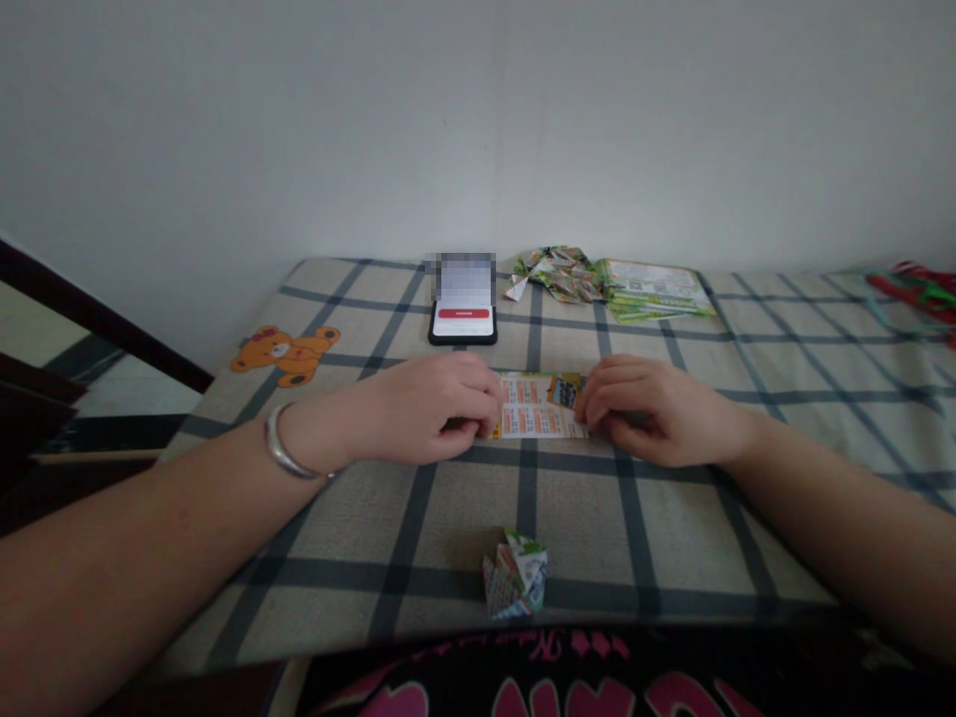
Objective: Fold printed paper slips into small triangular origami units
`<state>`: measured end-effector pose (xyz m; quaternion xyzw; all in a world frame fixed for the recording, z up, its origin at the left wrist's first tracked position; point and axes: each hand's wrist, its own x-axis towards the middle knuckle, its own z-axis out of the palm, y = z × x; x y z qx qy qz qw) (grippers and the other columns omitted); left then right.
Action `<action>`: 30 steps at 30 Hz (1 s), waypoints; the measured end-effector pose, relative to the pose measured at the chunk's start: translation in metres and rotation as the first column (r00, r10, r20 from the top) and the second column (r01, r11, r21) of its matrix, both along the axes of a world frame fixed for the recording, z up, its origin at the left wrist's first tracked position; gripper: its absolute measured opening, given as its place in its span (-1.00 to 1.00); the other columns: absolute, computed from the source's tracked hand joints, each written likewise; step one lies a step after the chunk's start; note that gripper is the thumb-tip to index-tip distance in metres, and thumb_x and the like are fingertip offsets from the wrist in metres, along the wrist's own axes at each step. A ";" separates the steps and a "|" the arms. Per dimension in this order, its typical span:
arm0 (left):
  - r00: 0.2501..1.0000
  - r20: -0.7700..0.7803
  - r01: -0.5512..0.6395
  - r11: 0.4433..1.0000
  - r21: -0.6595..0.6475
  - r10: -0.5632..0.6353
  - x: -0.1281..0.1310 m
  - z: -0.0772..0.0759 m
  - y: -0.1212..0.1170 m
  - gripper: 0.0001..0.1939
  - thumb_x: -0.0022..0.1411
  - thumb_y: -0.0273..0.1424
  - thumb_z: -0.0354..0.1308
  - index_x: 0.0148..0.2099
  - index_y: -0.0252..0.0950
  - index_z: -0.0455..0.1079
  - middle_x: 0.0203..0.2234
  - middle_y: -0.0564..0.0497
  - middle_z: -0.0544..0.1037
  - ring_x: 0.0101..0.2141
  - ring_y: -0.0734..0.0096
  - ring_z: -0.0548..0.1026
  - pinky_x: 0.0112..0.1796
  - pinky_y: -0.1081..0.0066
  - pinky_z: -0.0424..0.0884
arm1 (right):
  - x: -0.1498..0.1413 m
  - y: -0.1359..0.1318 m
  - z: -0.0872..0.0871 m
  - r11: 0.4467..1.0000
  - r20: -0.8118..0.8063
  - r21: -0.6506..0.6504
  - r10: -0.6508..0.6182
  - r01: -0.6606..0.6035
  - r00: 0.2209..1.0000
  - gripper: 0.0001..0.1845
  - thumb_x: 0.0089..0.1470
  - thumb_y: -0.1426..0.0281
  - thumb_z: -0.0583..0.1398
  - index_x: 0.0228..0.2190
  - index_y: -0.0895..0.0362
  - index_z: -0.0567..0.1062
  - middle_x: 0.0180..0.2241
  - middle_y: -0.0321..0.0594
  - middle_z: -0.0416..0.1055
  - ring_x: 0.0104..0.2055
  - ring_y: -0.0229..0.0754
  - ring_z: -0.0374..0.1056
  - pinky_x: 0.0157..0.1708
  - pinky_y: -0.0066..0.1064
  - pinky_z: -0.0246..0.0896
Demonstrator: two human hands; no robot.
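A printed paper strip (532, 408) lies flat across the middle of the table, with small text blocks and a coloured picture at its right end. My left hand (448, 406), with a silver bangle on its wrist, pinches the strip's left end between curled fingers and thumb. At the other end, my right hand (646, 406) grips the edge in the same way. The fingers partly cover both ends. Nearer my body stands a small folded paper piece (515, 576), apart from both hands.
A phone (464, 324) with a lit screen lies beyond the strip. Beside it are several folded paper pieces (560, 274) and a stack of printed sheets (657, 291). An orange bear cutout (285, 354) is at left. Red and green items (922, 291) lie far right. A checked cloth (463, 508) covers the table.
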<state>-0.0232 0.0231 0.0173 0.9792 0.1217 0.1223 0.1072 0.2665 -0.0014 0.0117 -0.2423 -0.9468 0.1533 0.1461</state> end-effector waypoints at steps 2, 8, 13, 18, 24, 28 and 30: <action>1.000 -0.005 -0.030 0.999 0.038 0.031 0.002 -0.001 -0.003 -0.86 0.15 -0.56 0.08 -0.31 -0.30 0.45 -0.34 -0.01 0.52 -0.27 0.37 0.42 -0.20 0.36 0.38 | -0.003 -0.001 -0.002 0.998 0.009 0.040 -0.045 0.045 0.999 -0.84 0.03 0.49 0.15 -0.30 0.15 0.49 -0.30 -0.16 0.47 -0.19 -0.15 0.34 -0.15 -0.25 0.27; 0.998 0.028 -0.059 0.973 0.223 0.055 0.005 -0.010 -0.005 -0.77 0.22 -0.43 0.16 -0.06 -0.28 0.45 -0.19 -0.07 0.54 -0.22 0.30 0.42 -0.17 0.30 0.38 | -0.006 0.001 -0.003 0.993 0.072 0.111 -0.048 0.039 0.996 -0.60 0.02 0.36 0.24 -0.06 0.15 0.46 -0.02 -0.11 0.44 0.02 -0.10 0.31 0.06 -0.16 0.19; 0.998 0.010 -0.063 0.966 0.251 0.063 0.007 -0.010 -0.007 -0.79 0.26 -0.45 0.11 -0.07 -0.25 0.46 -0.18 -0.03 0.54 -0.22 0.31 0.42 -0.18 0.31 0.38 | -0.006 0.002 -0.001 0.991 0.095 0.135 -0.033 0.019 0.995 -0.60 0.03 0.35 0.23 -0.06 0.14 0.48 0.05 -0.14 0.42 0.07 -0.09 0.30 0.11 -0.15 0.17; 0.994 -0.013 -0.098 0.967 0.236 0.104 0.011 -0.007 -0.013 -0.80 0.21 -0.50 0.10 -0.13 -0.28 0.47 -0.22 -0.03 0.55 -0.22 0.29 0.43 -0.17 0.29 0.39 | -0.009 -0.004 -0.001 0.972 0.123 0.228 -0.077 0.047 0.989 -0.62 0.01 0.40 0.22 -0.08 0.13 0.50 0.04 -0.16 0.45 0.04 -0.05 0.34 0.07 -0.13 0.22; 0.994 0.013 -0.107 0.939 0.327 0.109 0.013 -0.013 -0.013 -0.84 0.25 -0.46 0.08 -0.17 -0.32 0.48 -0.26 -0.05 0.55 -0.20 0.27 0.45 -0.18 0.28 0.42 | -0.012 -0.008 -0.003 0.921 0.142 0.390 -0.071 0.010 0.987 -0.74 0.11 0.46 0.12 -0.17 0.22 0.52 -0.02 -0.06 0.50 -0.03 -0.03 0.43 -0.05 -0.13 0.32; 0.995 0.005 -0.093 0.897 0.432 0.101 0.012 -0.014 -0.014 -0.82 0.27 -0.44 0.07 -0.13 -0.31 0.47 -0.26 -0.05 0.56 -0.22 0.26 0.47 -0.22 0.28 0.43 | -0.012 -0.007 -0.003 0.915 0.136 0.402 -0.074 0.014 0.988 -0.74 0.10 0.50 0.12 -0.17 0.21 0.51 -0.06 -0.05 0.52 -0.04 -0.03 0.44 -0.07 -0.14 0.32; 0.993 -0.012 -0.101 0.882 0.461 0.120 0.012 -0.014 -0.015 -0.79 0.27 -0.43 0.07 -0.09 -0.30 0.46 -0.25 -0.05 0.56 -0.22 0.26 0.48 -0.22 0.27 0.44 | -0.011 -0.005 -0.003 0.921 0.118 0.389 -0.083 0.031 0.990 -0.75 0.09 0.48 0.13 -0.18 0.19 0.51 -0.08 -0.08 0.53 -0.05 -0.05 0.44 -0.06 -0.14 0.31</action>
